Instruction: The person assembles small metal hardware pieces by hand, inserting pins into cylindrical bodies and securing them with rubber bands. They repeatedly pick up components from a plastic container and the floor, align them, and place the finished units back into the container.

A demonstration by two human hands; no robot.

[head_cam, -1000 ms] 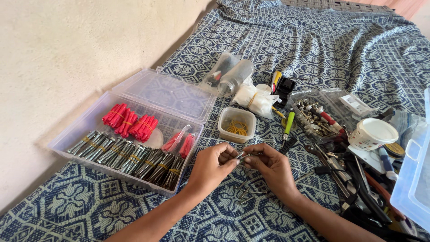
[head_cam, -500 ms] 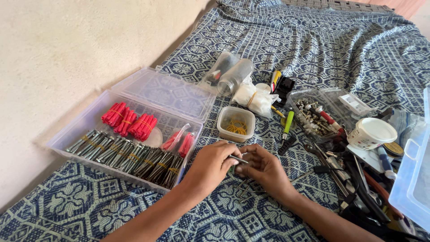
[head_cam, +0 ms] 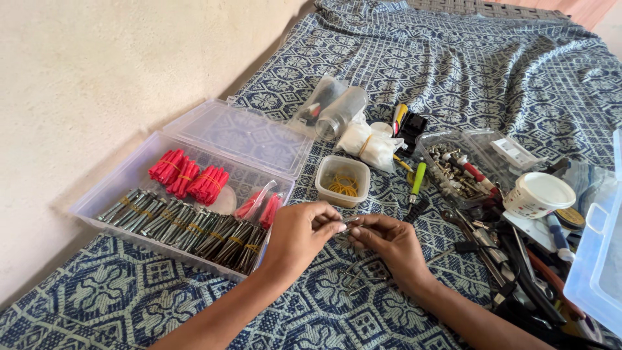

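My left hand (head_cam: 299, 234) and my right hand (head_cam: 387, 244) meet over a blue patterned bedspread (head_cam: 492, 71), both pinching a small bunch of metal screws (head_cam: 348, 224) between the fingertips. More loose screws (head_cam: 357, 275) lie on the cloth just below my hands. To the left is a clear plastic box (head_cam: 116, 183) with its lid open, holding banded bundles of screws (head_cam: 188, 228) and bundles of red wall plugs (head_cam: 189, 177). A small clear tub of yellow rubber bands (head_cam: 343, 181) stands just beyond my hands.
A plain wall runs along the left. On the right lie a clear tray of fittings (head_cam: 468, 163), a white round tub (head_cam: 539, 193), a green-handled screwdriver (head_cam: 416, 179), white bags (head_cam: 370, 144), a clear jar (head_cam: 340, 111), dark tools and cables (head_cam: 518, 256), and a blue-tinted box (head_cam: 599, 253).
Both hands dipped toward the loose screws, then rose slightly again, still joined on the small bunch. Nothing else has moved.
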